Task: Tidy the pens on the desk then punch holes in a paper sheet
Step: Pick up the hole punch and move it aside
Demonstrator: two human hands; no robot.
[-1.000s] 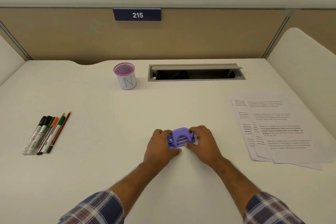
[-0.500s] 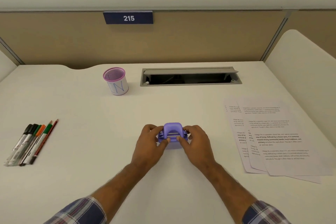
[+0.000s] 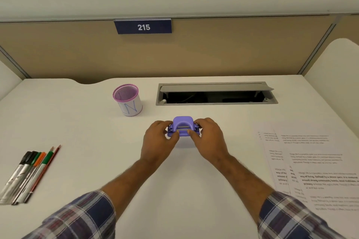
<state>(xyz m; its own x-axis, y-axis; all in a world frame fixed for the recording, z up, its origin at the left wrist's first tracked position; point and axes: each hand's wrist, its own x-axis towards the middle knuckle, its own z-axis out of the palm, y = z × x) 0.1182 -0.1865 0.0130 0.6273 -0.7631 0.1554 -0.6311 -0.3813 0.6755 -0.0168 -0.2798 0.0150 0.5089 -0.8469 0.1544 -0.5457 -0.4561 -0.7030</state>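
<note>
Both hands are holding the punch [image 3: 183,126] at the middle of the desk [image 3: 77,126]. The left hand [image 3: 157,141] is gripping its left end, fingers curled over the far side and thumb on the near edge; the right hand [image 3: 208,138] is gripping the right end the same way. The punch is lying with its long axis running left to right, its arched handle rising toward the far side and its flat base edge facing the person. Whether its base is touching the desk cannot be told.

The pens [image 3: 29,174] are lying in a tight bundle near the left edge, touching side by side, their long axes running diagonally with caps and tips pointing away and to the right. The cup [image 3: 128,101] is standing upright behind and to the left of the punch, well apart from the pens. The papers [image 3: 314,163] are lying fanned and overlapping at the right. A cable tray [image 3: 215,94] is sitting open at the back, and a sign [image 3: 143,27] reading 215 is hanging on the partition [image 3: 233,50].
</note>
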